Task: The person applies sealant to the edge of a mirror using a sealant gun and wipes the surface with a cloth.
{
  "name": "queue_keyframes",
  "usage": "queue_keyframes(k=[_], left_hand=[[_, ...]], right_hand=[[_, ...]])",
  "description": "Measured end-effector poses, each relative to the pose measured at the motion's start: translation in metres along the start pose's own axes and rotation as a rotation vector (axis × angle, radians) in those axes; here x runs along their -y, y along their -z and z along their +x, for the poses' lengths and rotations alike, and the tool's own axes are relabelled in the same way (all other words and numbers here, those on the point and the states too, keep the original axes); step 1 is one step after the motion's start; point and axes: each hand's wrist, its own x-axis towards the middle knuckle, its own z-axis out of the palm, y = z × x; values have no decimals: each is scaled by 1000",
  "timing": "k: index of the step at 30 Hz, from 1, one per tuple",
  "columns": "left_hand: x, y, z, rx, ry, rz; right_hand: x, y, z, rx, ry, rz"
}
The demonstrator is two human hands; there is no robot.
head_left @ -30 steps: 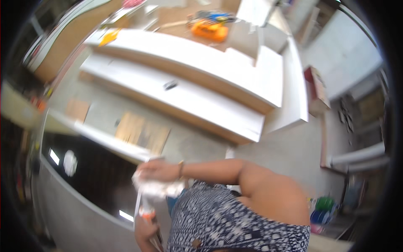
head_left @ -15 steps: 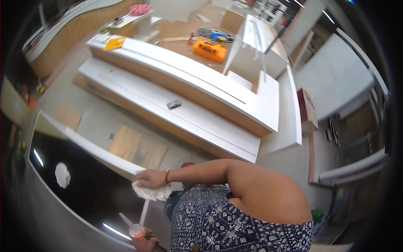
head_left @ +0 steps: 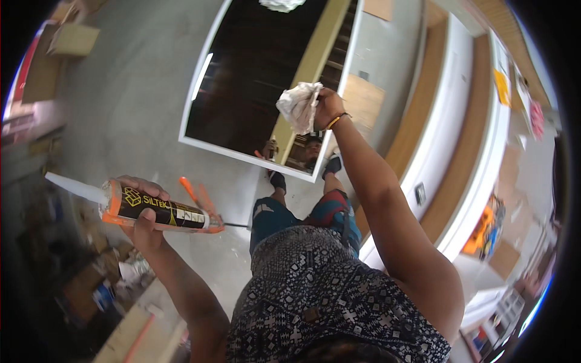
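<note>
My left hand (head_left: 147, 225) grips an orange caulking gun (head_left: 203, 202) loaded with a black sealant cartridge (head_left: 178, 214). Its white nozzle (head_left: 72, 186) points to the left, away from my body. In my right hand (head_left: 329, 107) is a crumpled white cloth or paper wad (head_left: 298, 106), held above a dark, reflective panel (head_left: 239, 78) with a white frame. Whether the wad touches the panel I cannot tell. A second white wad (head_left: 282, 3) lies on the panel's far part. My feet stand at the panel's near edge.
A long white stepped counter with wooden faces (head_left: 445, 127) runs along the right, bearing a small dark object (head_left: 420, 193). Beyond it is an orange toolbox (head_left: 478, 228). A plywood sheet (head_left: 366, 103) lies beside the panel. A cardboard box (head_left: 74, 40) and clutter (head_left: 82, 290) stand left.
The view has swung round, so the counter now shows at the right. My left hand has lifted the caulking gun higher into view. The wad stays in my right hand.
</note>
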Motion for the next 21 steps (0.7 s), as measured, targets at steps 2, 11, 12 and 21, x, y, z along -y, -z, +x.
queue_keyframes(k=[2, 11, 12, 21], left_hand=[[7, -1, -3, -67, -19, -82], [57, -122, 1, -476, -53, -652], [53, -135, 5, -495, -14, -707], [10, -208, 15, -637, 289, -1012]], right_hand=[[31, 2, 43, -57, 127, -211], [158, -17, -69, 323, 772, -1790], [164, 4, -104, 368, 755, -1905], [94, -73, -288, 612, 657, -1722]])
